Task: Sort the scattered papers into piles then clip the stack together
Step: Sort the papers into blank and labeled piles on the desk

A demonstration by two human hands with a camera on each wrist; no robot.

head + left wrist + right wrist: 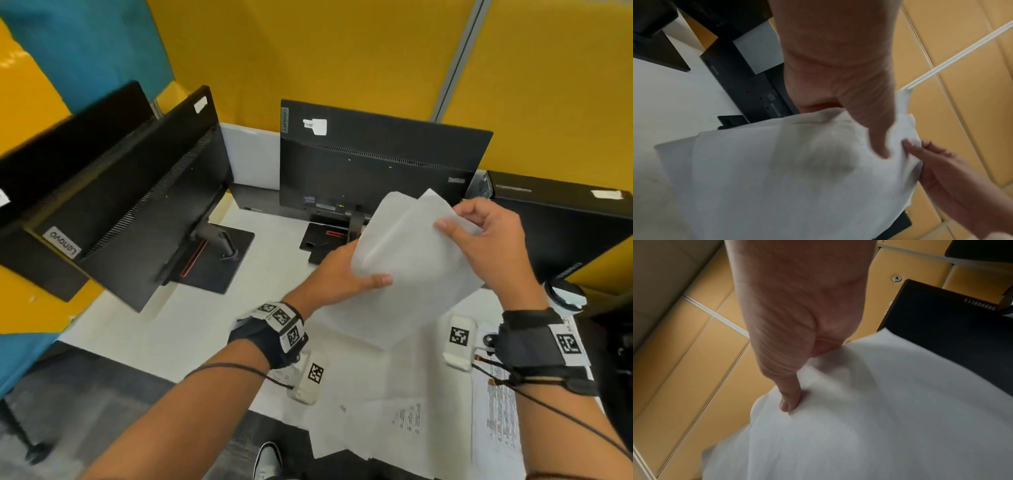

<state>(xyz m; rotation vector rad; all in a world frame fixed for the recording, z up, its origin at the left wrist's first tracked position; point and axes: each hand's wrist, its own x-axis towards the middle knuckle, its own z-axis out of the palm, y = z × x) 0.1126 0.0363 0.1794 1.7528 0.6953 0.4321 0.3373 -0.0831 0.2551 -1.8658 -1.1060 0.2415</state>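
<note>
Both hands hold a loose sheaf of papers (411, 260) in the air in front of the middle monitor (370, 164): the left hand (342, 274) has its grip clamped on the near edge, the right hand (493, 240) pinches the far corner, probably to square the sheets. More printed sheets (411, 421) lie on the white tabletop (144, 329) nearer the person than that monitor, with yellow partition walls behind it.

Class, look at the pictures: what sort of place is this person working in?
Most likely an office cubicle: monitors turned backs-out on a white desk, yellow partition panels behind, and printed papers spread on the desk.
</note>
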